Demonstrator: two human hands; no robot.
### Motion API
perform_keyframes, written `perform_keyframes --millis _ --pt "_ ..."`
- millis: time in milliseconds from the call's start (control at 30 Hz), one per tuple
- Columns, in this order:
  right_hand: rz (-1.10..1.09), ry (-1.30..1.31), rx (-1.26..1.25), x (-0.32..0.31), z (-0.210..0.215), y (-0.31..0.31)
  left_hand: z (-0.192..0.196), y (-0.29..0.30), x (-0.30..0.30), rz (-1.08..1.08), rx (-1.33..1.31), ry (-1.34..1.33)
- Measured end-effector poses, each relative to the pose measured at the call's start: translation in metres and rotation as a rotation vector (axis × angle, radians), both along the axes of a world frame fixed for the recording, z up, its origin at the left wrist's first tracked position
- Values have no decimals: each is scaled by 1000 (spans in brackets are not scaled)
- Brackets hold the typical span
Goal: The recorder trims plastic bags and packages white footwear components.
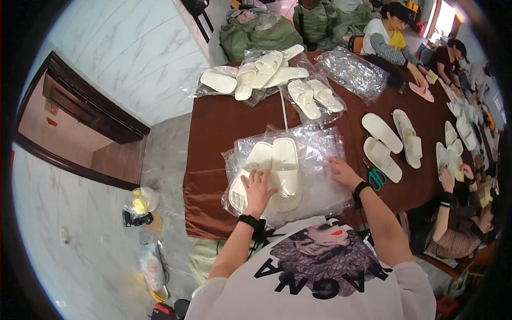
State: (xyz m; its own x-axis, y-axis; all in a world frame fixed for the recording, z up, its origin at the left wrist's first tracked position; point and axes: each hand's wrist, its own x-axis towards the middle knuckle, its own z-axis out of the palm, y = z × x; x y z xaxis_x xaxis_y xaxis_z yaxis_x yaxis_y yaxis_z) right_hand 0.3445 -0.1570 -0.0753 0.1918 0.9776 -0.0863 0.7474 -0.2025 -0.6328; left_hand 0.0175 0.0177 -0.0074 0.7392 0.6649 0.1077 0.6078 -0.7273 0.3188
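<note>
The 2 cream slippers [286, 151] lie side by side at the centre of the frame, over a spread of clear plastic bags [319, 152] on the brown-covered bench [213, 128]; whether they are partly inside 1 bag I cannot tell. The left hand [258, 188] rests across the straps with its fingers spread and slack, gripping nothing. The right hand [342, 173] touches the plastic right of centre; whether its fingers pinch it I cannot tell. The slippers look light, with bendy soles and softer straps, and hardly fragile; gripping both soles by their side edges should spare the straps. The thin film looks slippery and likely to cling, best pinched at 1 loose edge.
</note>
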Motion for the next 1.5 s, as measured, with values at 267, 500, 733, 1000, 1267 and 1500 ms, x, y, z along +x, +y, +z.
perform_keyframes --millis 267,500,733,1000,1267,1500 --pt "-226 196 396 -35 83 -9 15 24 -10 17 -174 -312" --pt "-582 1609 842 -4 71 -27 74 30 -15 -105 -281 -623" --pt "-482 1009 281 -18 138 -43 81 24 -22 -147 -249 -662" --pt "-544 338 104 -6 95 -72 79 20 -12 -252 -190 -267" --pt "-495 590 158 -36 93 -41 -6 -18 -55 159 -155 -341" --pt "-363 320 -200 -47 70 -21 -35 -22 -94 197 -249 -25"
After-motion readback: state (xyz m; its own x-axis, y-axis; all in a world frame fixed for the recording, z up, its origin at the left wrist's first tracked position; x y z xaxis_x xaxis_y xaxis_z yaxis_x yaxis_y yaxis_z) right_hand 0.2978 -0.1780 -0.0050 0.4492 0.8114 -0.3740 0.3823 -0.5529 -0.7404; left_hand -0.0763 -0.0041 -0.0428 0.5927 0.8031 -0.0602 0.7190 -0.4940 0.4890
